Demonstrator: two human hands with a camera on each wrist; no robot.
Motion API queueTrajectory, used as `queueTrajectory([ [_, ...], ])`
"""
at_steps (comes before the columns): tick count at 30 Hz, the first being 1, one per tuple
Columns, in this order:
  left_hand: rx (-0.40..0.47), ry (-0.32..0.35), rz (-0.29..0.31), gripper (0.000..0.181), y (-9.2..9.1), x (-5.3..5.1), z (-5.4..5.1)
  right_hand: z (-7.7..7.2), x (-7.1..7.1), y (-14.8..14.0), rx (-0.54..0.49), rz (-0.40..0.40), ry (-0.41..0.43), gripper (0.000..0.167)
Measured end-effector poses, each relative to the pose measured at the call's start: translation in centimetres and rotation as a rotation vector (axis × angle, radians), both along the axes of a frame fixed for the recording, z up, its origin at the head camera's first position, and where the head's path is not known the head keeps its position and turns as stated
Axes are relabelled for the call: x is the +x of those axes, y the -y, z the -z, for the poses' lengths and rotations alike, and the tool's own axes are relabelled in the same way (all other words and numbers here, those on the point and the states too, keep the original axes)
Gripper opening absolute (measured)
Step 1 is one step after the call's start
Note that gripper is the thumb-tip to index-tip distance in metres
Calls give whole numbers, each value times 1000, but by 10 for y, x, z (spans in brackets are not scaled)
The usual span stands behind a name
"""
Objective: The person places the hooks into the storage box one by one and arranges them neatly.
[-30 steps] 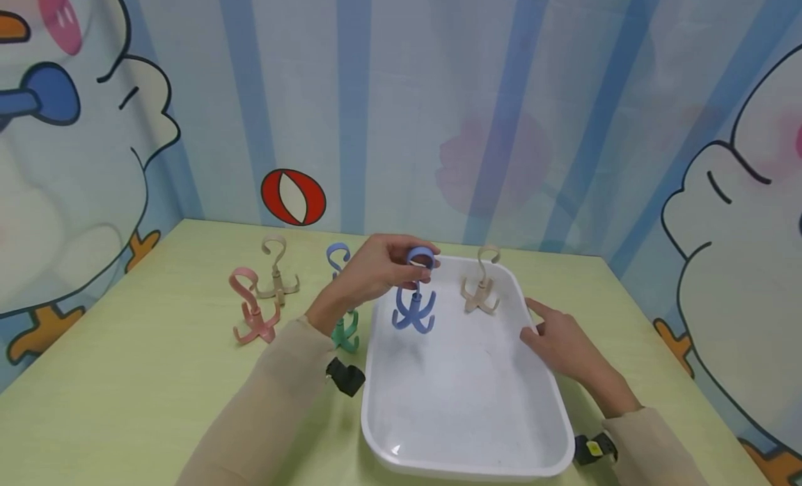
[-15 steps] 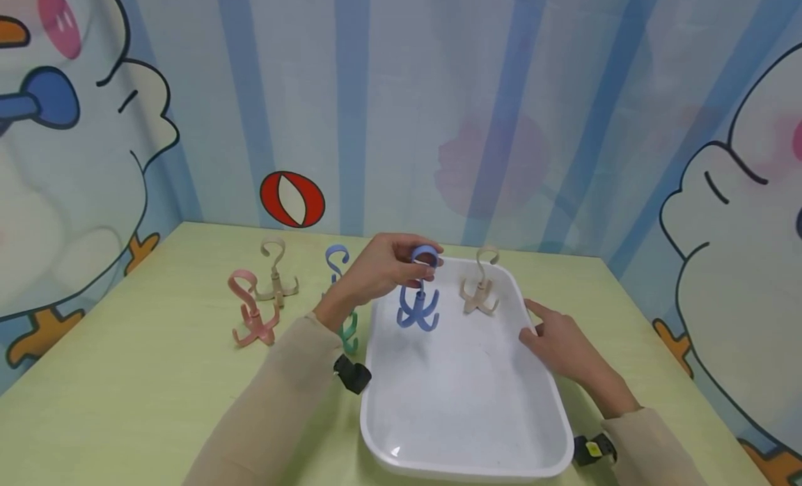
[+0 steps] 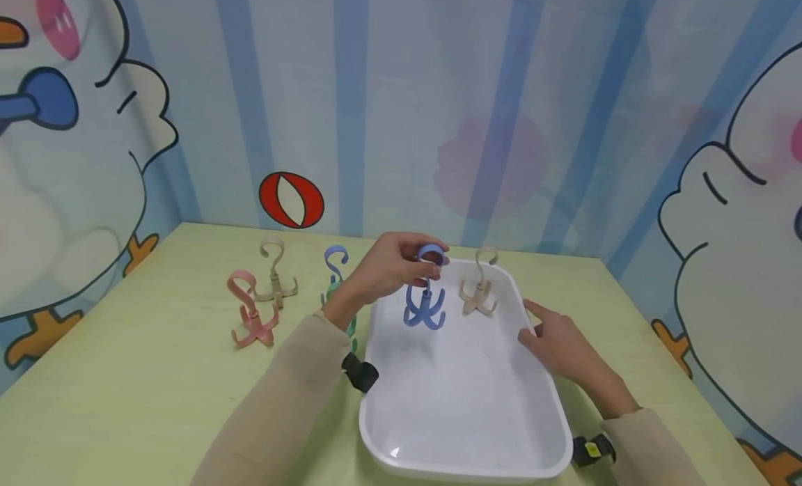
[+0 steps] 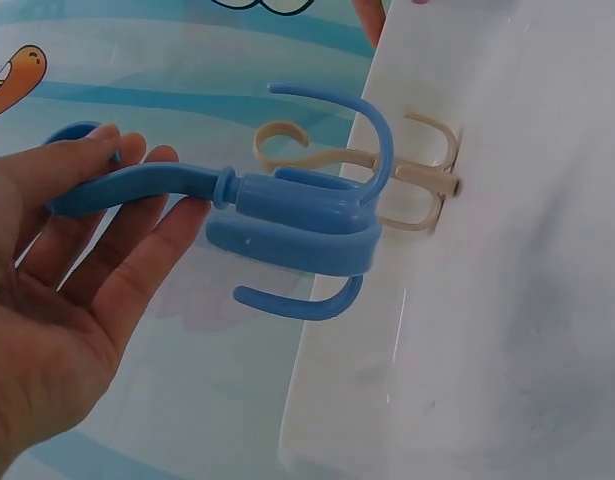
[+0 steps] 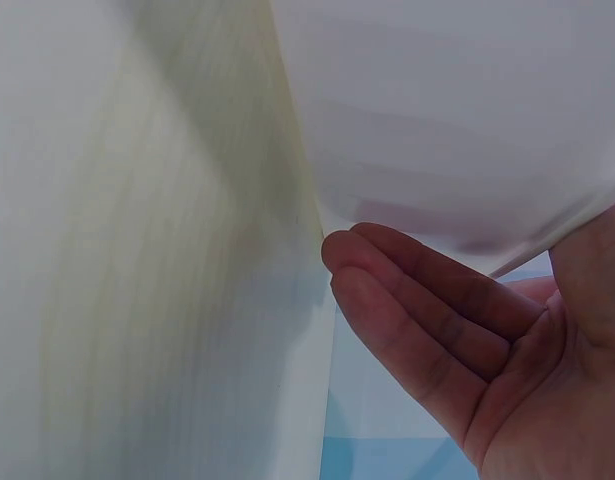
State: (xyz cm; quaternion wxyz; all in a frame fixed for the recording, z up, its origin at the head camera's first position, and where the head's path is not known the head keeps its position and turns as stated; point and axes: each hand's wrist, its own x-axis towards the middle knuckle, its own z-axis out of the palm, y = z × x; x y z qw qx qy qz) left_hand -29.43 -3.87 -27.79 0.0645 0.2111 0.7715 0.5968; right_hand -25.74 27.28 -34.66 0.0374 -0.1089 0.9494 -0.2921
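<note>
My left hand [image 3: 390, 269] pinches a blue rotating hanger hook [image 3: 426, 310] by its curved top, with the prongs hanging downward above the far left part of a white plastic tray [image 3: 466, 402]. Seen from the left wrist, thumb and fingers grip the crook of the blue hook [image 4: 307, 205]. A beige hook [image 3: 479, 299] stands inside the tray at its far end. On the tray's right side wall rests my right hand [image 3: 564, 343], thumb over the rim. The right wrist view shows its fingers [image 5: 417, 350] along the outside of the tray wall [image 5: 447, 120].
Left of the tray, on the pale green table [image 3: 144, 374], stand a pink hook [image 3: 255, 326], another beige hook [image 3: 276, 284] and another blue hook [image 3: 336, 255]. A green hook [image 3: 353, 329] is mostly hidden behind my left forearm. A striped cartoon curtain [image 3: 401, 110] stands behind.
The left hand has carried the blue hook a little to the right over the tray. The right hand has stayed at the tray's side.
</note>
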Motion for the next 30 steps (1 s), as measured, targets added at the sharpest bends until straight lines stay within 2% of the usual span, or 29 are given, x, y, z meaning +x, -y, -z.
queueTrajectory([
  [10, 21, -5, 10, 33, -3, -6, 4, -1, 0, 0, 3, -8, -6, 67],
  [18, 31, -1, 34, 34, -10, -9, 2, 0, 1, -1, -2, -15, -12, 67],
  [30, 16, 8, 11, 34, -16, -17, 7, 3, -2, -2, -8, -9, -15, 66],
])
